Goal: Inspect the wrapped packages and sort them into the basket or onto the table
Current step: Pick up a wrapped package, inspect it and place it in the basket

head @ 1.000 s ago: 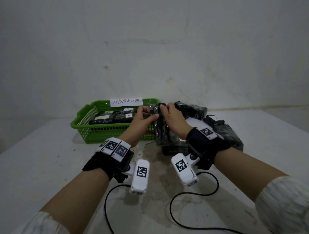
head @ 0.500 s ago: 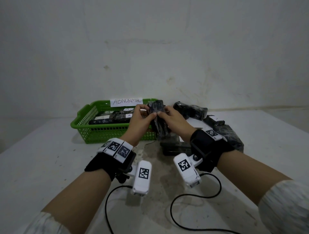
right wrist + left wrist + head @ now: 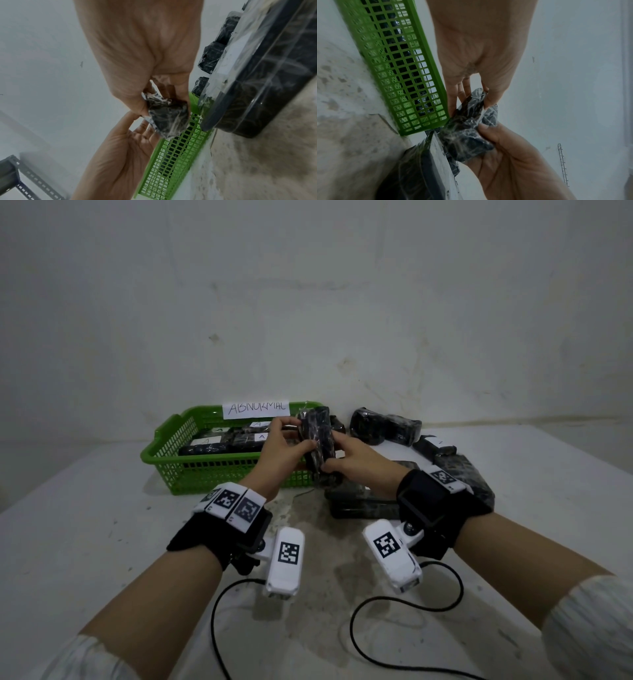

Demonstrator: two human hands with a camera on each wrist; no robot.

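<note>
Presently, both hands share one package, raised over the counter.
Held package: dark block in clear film, upright and a little tilted, lifted clear of the counter, just in front of the basket's right end.
Left hand: grip closed on the package's upper part, thumb on the near face, fingers curled round the far side.
Right hand: grip closed on the lower part of the same package, thumb pressed to the film.
Basket: green plastic lattice, standing on the counter to the left of the hands; a paper label reading "ABNORMAL" stands at its back rim.
Packages in the basket: several dark wrapped ones lying flat, some with small white tags.
Packages on the counter: more dark wrapped ones to the right of the basket, some stacked behind the right wrist.
Flat package: lies on the counter right below the hands.
Counter: pale, stained surface against a white wall.
</note>
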